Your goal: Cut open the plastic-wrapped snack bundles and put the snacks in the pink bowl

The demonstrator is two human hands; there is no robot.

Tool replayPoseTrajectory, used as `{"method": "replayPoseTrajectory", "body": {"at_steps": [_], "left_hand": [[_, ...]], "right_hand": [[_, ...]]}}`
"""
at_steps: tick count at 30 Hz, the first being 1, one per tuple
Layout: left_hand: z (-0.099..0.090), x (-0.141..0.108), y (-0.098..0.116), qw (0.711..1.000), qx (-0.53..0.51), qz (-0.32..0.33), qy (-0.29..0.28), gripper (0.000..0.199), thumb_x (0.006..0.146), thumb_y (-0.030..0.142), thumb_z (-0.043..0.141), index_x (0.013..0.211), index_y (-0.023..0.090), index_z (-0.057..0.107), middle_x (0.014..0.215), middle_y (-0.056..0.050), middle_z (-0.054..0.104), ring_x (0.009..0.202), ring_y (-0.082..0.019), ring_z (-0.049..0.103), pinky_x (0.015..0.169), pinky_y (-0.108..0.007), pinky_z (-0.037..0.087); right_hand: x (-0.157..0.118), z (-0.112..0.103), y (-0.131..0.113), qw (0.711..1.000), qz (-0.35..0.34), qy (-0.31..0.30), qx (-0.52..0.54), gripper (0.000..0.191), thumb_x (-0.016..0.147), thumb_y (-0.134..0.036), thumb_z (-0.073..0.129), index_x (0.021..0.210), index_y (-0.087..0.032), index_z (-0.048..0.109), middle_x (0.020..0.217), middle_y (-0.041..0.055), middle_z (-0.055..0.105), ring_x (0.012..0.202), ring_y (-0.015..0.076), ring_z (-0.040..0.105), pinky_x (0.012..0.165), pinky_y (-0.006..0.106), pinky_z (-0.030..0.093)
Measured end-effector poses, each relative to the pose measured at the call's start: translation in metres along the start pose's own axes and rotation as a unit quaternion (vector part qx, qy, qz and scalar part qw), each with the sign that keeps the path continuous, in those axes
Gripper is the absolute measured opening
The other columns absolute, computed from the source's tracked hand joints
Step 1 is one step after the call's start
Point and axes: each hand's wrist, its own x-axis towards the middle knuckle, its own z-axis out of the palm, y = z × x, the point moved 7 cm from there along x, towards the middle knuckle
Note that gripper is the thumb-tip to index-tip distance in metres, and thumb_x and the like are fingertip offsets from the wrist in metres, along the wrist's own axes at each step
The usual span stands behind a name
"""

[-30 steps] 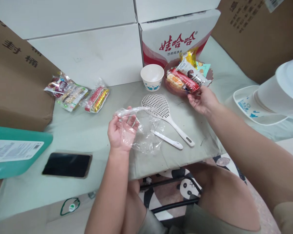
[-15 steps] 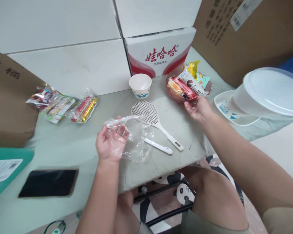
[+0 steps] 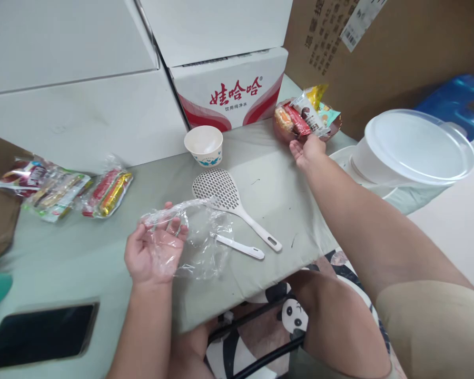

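A crumpled clear plastic bag (image 3: 203, 247) hangs from my left hand (image 3: 154, 247), its upper edge caught between thumb and fingers, palm turned up. My right hand (image 3: 310, 151) has hold of the near side of a pinkish see-through bowl (image 3: 283, 132), fingers low against its wall, thumb mostly hidden. Several wrapped snacks (image 3: 310, 113) fill that bowl. Between my hands lie a white slotted strainer spoon (image 3: 217, 187) and a slim white plastic tool (image 3: 239, 246), partly beside the bag. A white paper bowl (image 3: 204, 146) with blue print stands behind the strainer.
A printed carton (image 3: 233, 95) and white boxes wall off the back. Packaged snacks (image 3: 106, 192) lie at left, above a phone (image 3: 43, 334). A lidded white tub (image 3: 414, 150) stands at right, near a blue container (image 3: 454, 105). The table's front edge runs above my knees.
The view has turned to the right. My right hand and the snack bowl have shifted right and away, past the carton's corner. My left hand still holds the bag.
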Motion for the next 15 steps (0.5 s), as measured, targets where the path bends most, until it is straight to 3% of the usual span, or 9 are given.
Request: {"method": "replayPoseTrajectory", "body": {"at_steps": [4, 10, 14, 15], "left_hand": [[-0.004, 0.002, 0.002, 1.0, 0.005, 0.011, 0.003, 0.016, 0.077, 0.027, 0.063, 0.062, 0.022, 0.06, 0.099, -0.007, 0.081, 0.07, -0.019, 0.073, 0.061, -0.033, 0.064], [-0.002, 0.001, 0.003, 0.999, 0.025, -0.002, -0.028, 0.031, 0.092, 0.029, 0.053, 0.064, 0.025, 0.064, 0.106, -0.001, 0.081, 0.075, -0.016, 0.074, 0.068, -0.029, 0.066], [-0.002, 0.002, 0.005, 0.999, 0.034, 0.002, -0.028, 0.03, 0.091, 0.03, 0.055, 0.063, 0.026, 0.065, 0.105, -0.001, 0.081, 0.075, -0.016, 0.073, 0.067, -0.028, 0.067], [-0.002, 0.003, 0.005, 0.999, 0.037, 0.004, -0.027, 0.028, 0.089, 0.03, 0.057, 0.062, 0.026, 0.065, 0.105, -0.001, 0.081, 0.074, -0.016, 0.073, 0.066, -0.028, 0.067]], "right_hand": [[0.016, 0.009, -0.009, 0.999, -0.016, 0.021, -0.02, 0.009, 0.106, -0.028, 0.044, 0.101, -0.022, 0.048, 0.072, -0.0047, 0.06, 0.058, 0.0057, 0.064, 0.06, 0.016, 0.061], [0.039, 0.016, -0.023, 0.994, -0.051, 0.058, -0.073, 0.018, 0.111, -0.031, 0.024, 0.106, -0.021, 0.038, 0.083, -0.0031, 0.061, 0.062, 0.0007, 0.063, 0.062, 0.014, 0.05], [0.063, 0.029, -0.031, 0.985, -0.098, 0.034, -0.139, 0.045, 0.111, -0.028, 0.003, 0.117, -0.015, 0.045, 0.108, 0.0072, 0.063, 0.077, 0.0019, 0.067, 0.068, 0.017, 0.051], [0.07, 0.034, -0.033, 0.979, -0.118, 0.012, -0.163, 0.046, 0.112, -0.029, 0.008, 0.123, -0.013, 0.049, 0.116, 0.01, 0.063, 0.086, 0.0053, 0.069, 0.073, 0.021, 0.054]]}}
